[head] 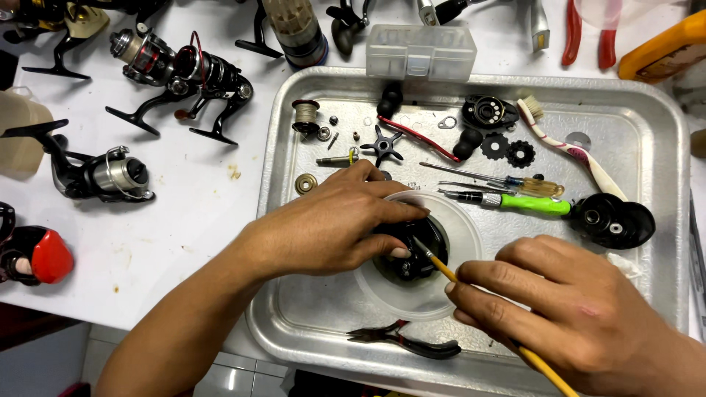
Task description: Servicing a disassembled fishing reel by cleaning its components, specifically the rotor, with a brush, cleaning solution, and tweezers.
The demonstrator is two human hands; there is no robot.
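The right hand (581, 316) grips a yellow brush (471, 298), fingers clenched; its long axis runs from near right to the black reel part (412, 250). The left hand (331, 224) grasps this part inside the white dish (456, 220). A slip could scatter small screws (332, 140) beyond the dish

Black reel body (412, 250) in the clear dish (463, 228): mostly hidden under the left hand (331, 228). Brush (471, 294) shaft passes under the right hand (566, 309); its tail is cut by the near edge. Tip bristles too small to tell. Far edge crops the red-handled pliers (588, 33) and several reels. Yellow bottle (665, 48) clipped at the right edge. Small parts near the thread spool (305, 114) too tiny to identify.
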